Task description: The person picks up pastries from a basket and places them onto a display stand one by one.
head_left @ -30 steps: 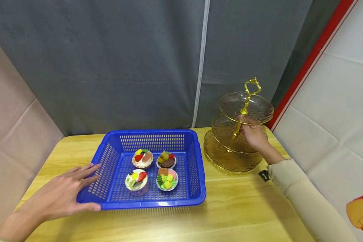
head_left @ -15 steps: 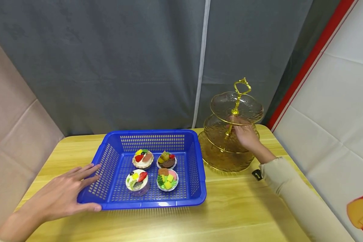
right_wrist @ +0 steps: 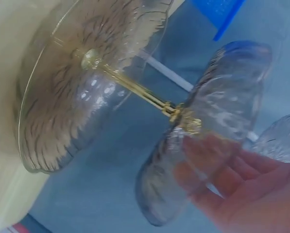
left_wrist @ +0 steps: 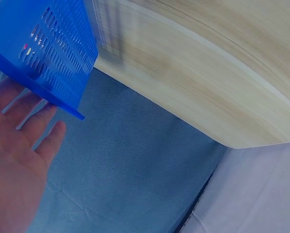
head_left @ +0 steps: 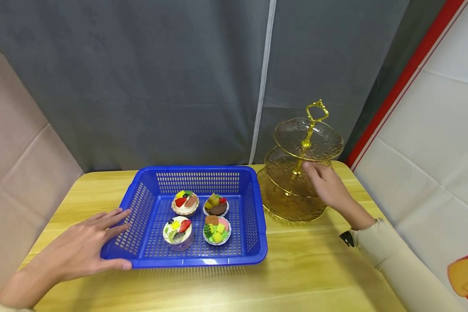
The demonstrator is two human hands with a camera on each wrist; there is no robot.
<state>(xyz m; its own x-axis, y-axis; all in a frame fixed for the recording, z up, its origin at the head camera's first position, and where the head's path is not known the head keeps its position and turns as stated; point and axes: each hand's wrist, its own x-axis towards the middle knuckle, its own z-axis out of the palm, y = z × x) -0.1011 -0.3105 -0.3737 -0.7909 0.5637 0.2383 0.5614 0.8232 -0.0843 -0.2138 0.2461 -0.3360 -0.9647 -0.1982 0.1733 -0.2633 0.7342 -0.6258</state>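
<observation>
A blue plastic basket [head_left: 203, 261] stands on the table, holding several toy-like fruit cakes, among them a white-topped cup cake [head_left: 178, 233], a cream tart [head_left: 185, 203] and a chocolate tart [head_left: 216, 205]. My left hand [head_left: 82, 243] rests at its left front corner, fingers spread over the rim [left_wrist: 42, 92]. To the right stands a three-tier glass cake stand [head_left: 294, 206] with a gold pole and handle. Over its middle plate [right_wrist: 183, 160] is my right hand [head_left: 329, 186], fingers extended below the top plate [head_left: 292, 134]. Nothing is held in it, and its fingertips lie close to the pole.
The wooden table [head_left: 296, 268] has rounded back corners. A grey curtain [head_left: 179, 86] hangs behind it, with a pale panel [head_left: 23, 130] at left and a white panel [head_left: 433, 130] at right. A black tag [head_left: 347, 238] shows at my right sleeve.
The cake stand has shifted left along with my right hand. Since then the right hand has drawn back rightward from the pole. My left hand and the basket stay put.
</observation>
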